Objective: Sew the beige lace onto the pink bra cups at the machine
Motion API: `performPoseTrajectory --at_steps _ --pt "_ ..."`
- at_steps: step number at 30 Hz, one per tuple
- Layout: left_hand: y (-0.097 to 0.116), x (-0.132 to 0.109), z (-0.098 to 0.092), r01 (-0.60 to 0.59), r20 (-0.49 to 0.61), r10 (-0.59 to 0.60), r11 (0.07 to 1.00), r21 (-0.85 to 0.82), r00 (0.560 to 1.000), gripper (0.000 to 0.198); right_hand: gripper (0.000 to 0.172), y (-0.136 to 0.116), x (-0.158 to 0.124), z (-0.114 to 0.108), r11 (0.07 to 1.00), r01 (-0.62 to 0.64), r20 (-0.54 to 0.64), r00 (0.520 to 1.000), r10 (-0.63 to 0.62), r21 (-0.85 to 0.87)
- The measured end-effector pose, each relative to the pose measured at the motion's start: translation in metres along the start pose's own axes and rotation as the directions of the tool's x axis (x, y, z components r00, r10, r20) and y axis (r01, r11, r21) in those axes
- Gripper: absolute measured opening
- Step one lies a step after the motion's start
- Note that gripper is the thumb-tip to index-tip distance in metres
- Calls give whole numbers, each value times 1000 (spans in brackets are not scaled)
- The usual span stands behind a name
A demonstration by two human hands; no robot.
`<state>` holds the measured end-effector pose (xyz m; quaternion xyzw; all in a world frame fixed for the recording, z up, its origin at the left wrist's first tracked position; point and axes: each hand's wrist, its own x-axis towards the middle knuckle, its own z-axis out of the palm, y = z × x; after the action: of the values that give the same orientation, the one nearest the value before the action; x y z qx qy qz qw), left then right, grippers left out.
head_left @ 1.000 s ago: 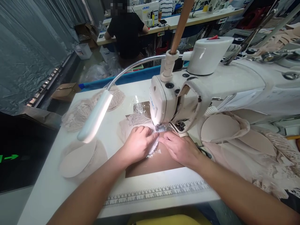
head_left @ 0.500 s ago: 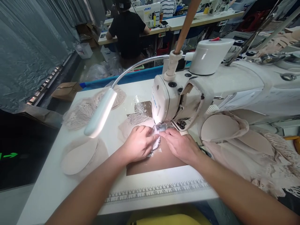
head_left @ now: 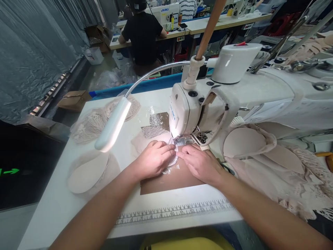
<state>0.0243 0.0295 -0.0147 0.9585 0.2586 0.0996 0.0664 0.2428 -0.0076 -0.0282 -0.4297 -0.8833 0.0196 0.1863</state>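
Both hands meet just in front of the needle area of a white sewing machine [head_left: 184, 111]. Between them lies a pale lace fabric piece [head_left: 172, 161], partly under the presser foot [head_left: 178, 141]. My left hand [head_left: 156, 158] is closed, with its thumb and fingers pinching the left edge of the lace. From the right, my right hand [head_left: 199, 161] has its fingers drawn together at the other edge of the lace, fingertips pressed on it close to the foot. Beneath the hands is a brown sheet [head_left: 166, 186] on the white table. Part of the lace is hidden by the fingers.
A lit lamp [head_left: 113, 125] on a bendy neck hangs left of the machine head. Lace cups [head_left: 90, 126] and a padded cup [head_left: 88, 175] lie to the left. More cups [head_left: 244, 142] and lace pile up at right. A printed ruler [head_left: 171, 214] runs along the front edge. A co-worker [head_left: 143, 34] sits beyond.
My left fingers have curled closer together on the lace, and my right fingertips have shifted slightly toward me. The lace has turned a little between them.
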Motion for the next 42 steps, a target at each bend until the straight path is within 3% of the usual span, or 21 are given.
performPoseTrajectory --at_steps 6,14,21,23,25,28,32,38,42 --pt "-2 1 0 8 35 -9 1000 26 999 39 31 -2 1 -1 999 -11 37 999 12 -32" --pt "-3 2 1 34 -29 -32 998 56 999 38 33 -1 5 0 992 -82 0 997 83 -95" --pt "-7 -4 -5 -6 -47 0 991 -137 999 43 33 1 3 3 978 -192 -94 978 184 -80" --pt "-7 -4 -6 -8 -66 -4 983 -182 998 32 32 1 2 2 977 -207 -89 976 201 -60" --pt "-6 -3 -4 -1 -99 -20 978 -211 995 21 30 0 2 1 978 -204 -68 977 202 -31" --pt "-4 -1 2 1 -130 -33 972 -237 991 20 27 -1 4 2 981 -196 -46 980 196 13" --pt "1 2 5 34 -105 -55 981 -192 993 21 22 -2 6 7 982 -179 -51 982 181 55" --pt "0 -1 -8 -5 12 7 986 -165 1000 29 23 -2 6 9 979 -83 -31 995 90 189" --pt "-7 -5 -5 -32 -22 29 992 -119 999 20 24 -2 2 5 966 -17 -46 998 30 257"
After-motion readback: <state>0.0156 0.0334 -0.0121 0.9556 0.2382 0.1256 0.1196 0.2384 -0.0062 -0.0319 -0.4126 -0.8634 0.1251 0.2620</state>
